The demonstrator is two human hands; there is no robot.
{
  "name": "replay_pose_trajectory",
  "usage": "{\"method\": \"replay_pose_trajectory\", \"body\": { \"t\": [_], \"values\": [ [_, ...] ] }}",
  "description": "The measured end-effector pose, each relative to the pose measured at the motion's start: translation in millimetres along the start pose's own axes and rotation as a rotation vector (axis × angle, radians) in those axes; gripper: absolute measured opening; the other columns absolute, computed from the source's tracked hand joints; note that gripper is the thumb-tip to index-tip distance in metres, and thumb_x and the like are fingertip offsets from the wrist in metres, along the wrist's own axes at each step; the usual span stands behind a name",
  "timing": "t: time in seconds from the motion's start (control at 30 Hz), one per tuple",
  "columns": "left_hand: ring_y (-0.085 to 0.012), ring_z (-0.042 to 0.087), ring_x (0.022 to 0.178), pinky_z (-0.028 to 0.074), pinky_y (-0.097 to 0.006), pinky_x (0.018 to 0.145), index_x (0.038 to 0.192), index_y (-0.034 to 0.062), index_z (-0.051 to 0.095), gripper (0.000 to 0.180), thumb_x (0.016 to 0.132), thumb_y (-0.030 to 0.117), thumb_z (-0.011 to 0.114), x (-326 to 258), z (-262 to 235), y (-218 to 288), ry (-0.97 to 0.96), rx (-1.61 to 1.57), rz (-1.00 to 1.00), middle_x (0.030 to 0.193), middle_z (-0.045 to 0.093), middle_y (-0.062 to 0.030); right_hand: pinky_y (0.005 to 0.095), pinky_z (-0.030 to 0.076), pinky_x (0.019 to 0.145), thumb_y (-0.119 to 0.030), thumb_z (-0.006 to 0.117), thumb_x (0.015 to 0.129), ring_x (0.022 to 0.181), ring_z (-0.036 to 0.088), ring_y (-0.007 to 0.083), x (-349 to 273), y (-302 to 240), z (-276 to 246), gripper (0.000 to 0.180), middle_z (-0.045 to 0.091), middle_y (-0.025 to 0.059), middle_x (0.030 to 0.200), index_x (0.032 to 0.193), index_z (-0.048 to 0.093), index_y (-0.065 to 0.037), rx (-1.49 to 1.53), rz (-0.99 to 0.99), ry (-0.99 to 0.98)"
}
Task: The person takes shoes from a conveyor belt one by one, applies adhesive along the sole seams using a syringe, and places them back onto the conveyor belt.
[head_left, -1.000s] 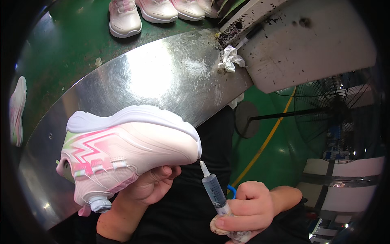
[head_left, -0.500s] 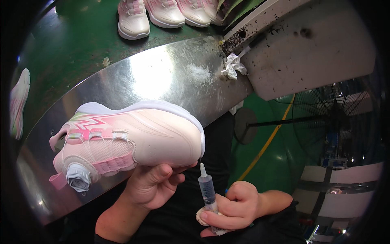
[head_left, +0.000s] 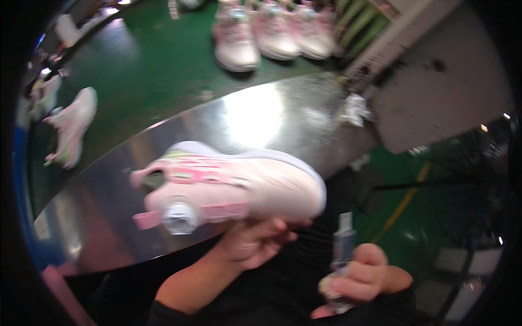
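Observation:
A pale pink and white sneaker (head_left: 228, 187) lies on its side in my left hand (head_left: 253, 244), sole edge away from me and toe to the right. My fingers grip it from below near the forefoot. A white dial (head_left: 180, 218) and a pink pull tab show on its near side. My right hand (head_left: 361, 277) is closed around a clear syringe (head_left: 343, 244) held upright, its tip apart from the toe. A pale wad (head_left: 328, 286) is pressed between the fingers and the barrel. Motion blurs the syringe, and its needle cannot be made out.
A shiny metal plate (head_left: 190, 133) lies beyond the sneaker on a green surface. More pink sneakers (head_left: 236, 46) stand in a row at the back; another shoe (head_left: 73, 127) is at the left. Crumpled white tissue (head_left: 356, 110) sits by a stained grey panel (head_left: 440, 87).
The syringe tip has come away from the sole edge at the toe, leaving a gap. My view has swung left, bringing more of the left side into sight. Both hands keep their grips.

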State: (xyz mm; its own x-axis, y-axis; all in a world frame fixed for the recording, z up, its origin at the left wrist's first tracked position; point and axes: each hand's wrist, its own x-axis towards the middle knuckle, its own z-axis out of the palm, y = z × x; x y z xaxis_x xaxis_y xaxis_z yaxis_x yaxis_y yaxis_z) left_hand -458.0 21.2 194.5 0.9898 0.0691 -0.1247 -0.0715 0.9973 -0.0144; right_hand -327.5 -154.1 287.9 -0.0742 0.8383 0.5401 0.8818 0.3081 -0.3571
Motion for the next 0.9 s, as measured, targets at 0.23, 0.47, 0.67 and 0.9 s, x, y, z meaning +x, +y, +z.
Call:
{"method": "replay_pose_trajectory", "body": {
  "t": [0.23,0.47,0.67,0.9],
  "values": [
    [-0.0336,0.044,0.128,0.034,-0.049,0.107,0.143,0.0025,0.03,0.079,0.071,0.002,0.063,-119.7,-5.7,-10.0,0.26,0.076,0.111,0.136,0.047,-0.0172,0.0353,0.039,0.063,-0.054,0.083,0.058,0.069,0.05,0.0223,2.2,85.0,30.2,0.081,0.058,0.0075,0.093,0.114,0.05,-0.005,-0.078,0.132,-0.01],
    [-0.0279,0.052,0.12,0.039,-0.04,0.104,0.14,-0.0052,0.026,0.089,0.066,0.006,0.073,-135.6,19.8,26.4,0.517,0.509,0.391,0.131,0.049,-0.0187,0.0346,0.04,0.073,-0.048,0.084,0.059,0.077,0.049,0.0241,32.4,133.6,79.0,0.072,0.059,0.0072,0.093,0.111,0.055,-0.006,0.004,0.237,0.096],
    [-0.0277,0.056,0.114,0.046,-0.039,0.097,0.136,-0.0071,0.031,0.058,0.087,0.01,0.057,-6.8,14.9,148.8,0.432,0.727,0.548,0.126,0.052,-0.0185,0.0338,0.039,0.073,-0.045,0.085,0.058,0.077,0.047,0.023,35.3,127.5,89.3,0.071,0.059,0.0059,0.093,0.11,0.057,-0.006,0.003,0.262,0.139],
    [-0.0322,0.06,0.101,0.053,-0.038,0.086,0.131,-0.0065,0.032,0.05,0.091,0.013,0.054,-4.6,21.9,153.1,0.42,0.813,0.491,0.115,0.051,-0.0241,0.0351,0.042,0.071,-0.044,0.085,0.059,0.077,0.051,0.0243,30.8,135.6,87.3,0.07,0.06,0.0071,0.093,0.11,0.058,-0.005,0.013,0.354,0.174]
  ]
}}
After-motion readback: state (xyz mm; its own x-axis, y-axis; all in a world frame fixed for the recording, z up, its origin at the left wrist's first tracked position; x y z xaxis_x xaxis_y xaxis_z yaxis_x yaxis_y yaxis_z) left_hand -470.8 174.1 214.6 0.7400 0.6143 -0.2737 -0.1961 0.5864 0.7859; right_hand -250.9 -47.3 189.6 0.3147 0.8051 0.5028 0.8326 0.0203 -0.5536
